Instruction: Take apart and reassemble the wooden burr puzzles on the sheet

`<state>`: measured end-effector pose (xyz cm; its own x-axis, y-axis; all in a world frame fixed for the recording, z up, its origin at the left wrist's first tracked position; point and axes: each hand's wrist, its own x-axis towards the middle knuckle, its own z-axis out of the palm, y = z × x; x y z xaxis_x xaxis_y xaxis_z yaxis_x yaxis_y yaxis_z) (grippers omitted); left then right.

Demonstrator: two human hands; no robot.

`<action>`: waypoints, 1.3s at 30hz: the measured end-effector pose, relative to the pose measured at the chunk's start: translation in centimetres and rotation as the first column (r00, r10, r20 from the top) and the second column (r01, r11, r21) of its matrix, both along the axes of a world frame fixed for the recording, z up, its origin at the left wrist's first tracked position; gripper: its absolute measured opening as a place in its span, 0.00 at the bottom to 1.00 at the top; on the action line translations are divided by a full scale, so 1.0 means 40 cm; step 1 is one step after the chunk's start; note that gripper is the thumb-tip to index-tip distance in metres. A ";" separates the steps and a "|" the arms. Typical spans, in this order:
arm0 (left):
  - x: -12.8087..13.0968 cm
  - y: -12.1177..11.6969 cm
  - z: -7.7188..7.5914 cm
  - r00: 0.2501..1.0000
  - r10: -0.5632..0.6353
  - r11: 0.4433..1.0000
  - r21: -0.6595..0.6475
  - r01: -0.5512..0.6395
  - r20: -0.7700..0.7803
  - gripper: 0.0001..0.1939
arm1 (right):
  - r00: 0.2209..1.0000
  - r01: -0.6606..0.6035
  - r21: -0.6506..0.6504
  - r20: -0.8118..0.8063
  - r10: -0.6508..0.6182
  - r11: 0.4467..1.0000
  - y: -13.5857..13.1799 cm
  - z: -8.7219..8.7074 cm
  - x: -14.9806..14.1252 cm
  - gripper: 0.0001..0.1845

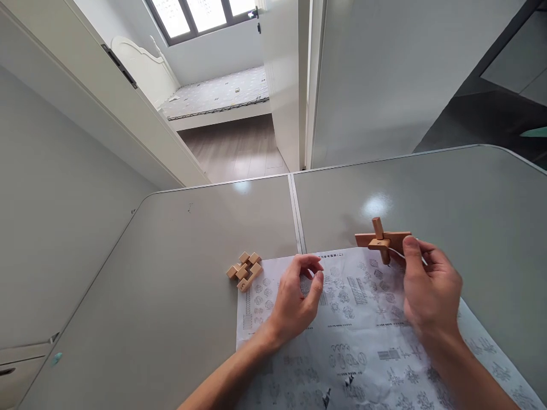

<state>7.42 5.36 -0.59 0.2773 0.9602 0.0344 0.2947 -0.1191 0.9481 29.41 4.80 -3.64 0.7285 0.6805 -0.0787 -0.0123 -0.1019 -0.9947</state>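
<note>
My right hand (431, 279) pinches one end of a flat strip in a wooden interlocking puzzle (380, 242), thumb on top. A round peg stands through it and a short rounded crosspiece sits at the middle. The puzzle is over the far edge of a printed sheet (363, 364). Fingers curled, with a gap between thumb and index finger, my left hand (299, 296) is above the sheet and holds nothing. To its left, a cluster of wooden block pieces (244, 271) touches or lies close by the sheet's far left corner.
The sheet carries many small line drawings and a few torn spots, and lies on a grey table (192, 319) with a pale seam (296, 213). Behind the table are a wall (363, 85), an open door (282, 74) and a bed (222, 91) in the room beyond.
</note>
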 end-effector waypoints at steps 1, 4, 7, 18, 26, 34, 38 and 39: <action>0.000 0.000 -0.001 1.000 -0.004 1.000 0.000 0.004 0.001 0.07 | 0.998 0.049 -0.013 -0.027 -0.049 0.999 0.004 0.004 0.004 0.25; -0.001 0.001 -0.004 1.000 -0.011 1.000 0.004 0.011 0.005 0.07 | 0.989 0.149 0.014 -0.021 -0.149 0.989 0.017 0.004 0.021 0.26; -0.001 0.001 -0.004 1.000 -0.013 1.000 0.007 0.013 0.001 0.07 | 0.977 0.214 0.044 0.016 -0.215 0.976 0.029 -0.013 0.041 0.28; 0.000 -0.001 0.002 0.999 -0.013 0.999 0.046 0.014 -0.029 0.07 | 0.979 0.181 -0.037 0.101 -0.177 0.983 0.024 -0.005 0.044 0.22; 0.001 0.000 0.000 0.999 -0.024 0.997 0.075 0.027 -0.036 0.06 | 0.978 0.164 -0.010 0.132 -0.162 0.986 0.026 -0.012 0.048 0.18; -0.001 -0.001 -0.012 0.997 -0.044 0.996 0.077 0.048 -0.059 0.07 | 0.612 0.016 0.276 0.757 -0.228 0.961 0.000 0.044 0.019 0.18; 0.000 -0.001 -0.016 0.997 -0.041 0.995 0.087 0.047 -0.070 0.07 | 0.589 -0.146 0.258 0.798 -0.126 0.955 -0.017 0.052 -0.024 0.14; 0.001 -0.001 -0.017 0.997 -0.041 0.995 0.091 0.048 -0.073 0.07 | 0.598 -0.196 0.250 0.797 -0.086 0.948 -0.021 0.052 -0.036 0.13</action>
<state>7.44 5.32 -1.26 0.3245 0.9404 0.1014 0.3530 -0.2199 0.9094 27.97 3.94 -1.57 0.3638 0.6065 0.7069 0.7856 0.2080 -0.5828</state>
